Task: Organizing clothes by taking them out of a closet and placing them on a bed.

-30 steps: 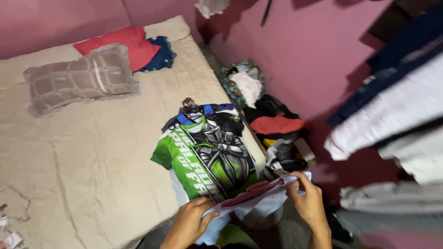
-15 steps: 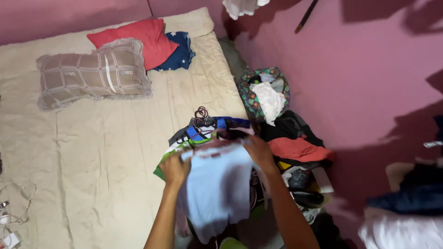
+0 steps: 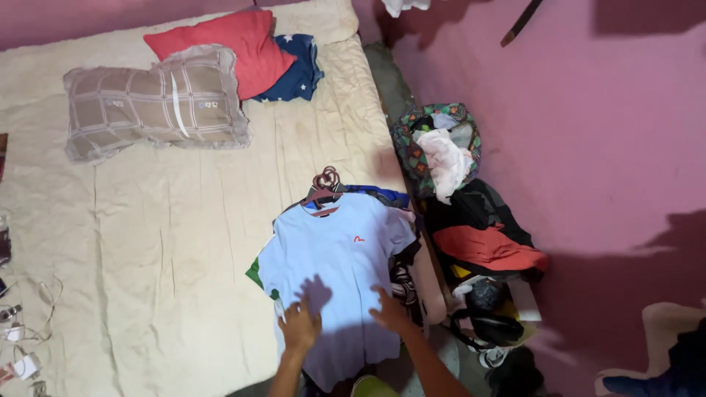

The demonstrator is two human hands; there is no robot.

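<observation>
Light blue T-shirt laid flat on the bed, both hands pressed on its lower part

The light blue T-shirt (image 3: 338, 257) lies front up at lower centre of the frame, on a pile of hangered clothes at the bed (image 3: 169, 220) edge. Left hand (image 3: 299, 327) and right hand (image 3: 390, 312) rest flat with fingers spread on its lower half, gripping nothing. Checked pillow (image 3: 154, 103) and red pillow (image 3: 228, 48) sit upper left, well apart
</observation>
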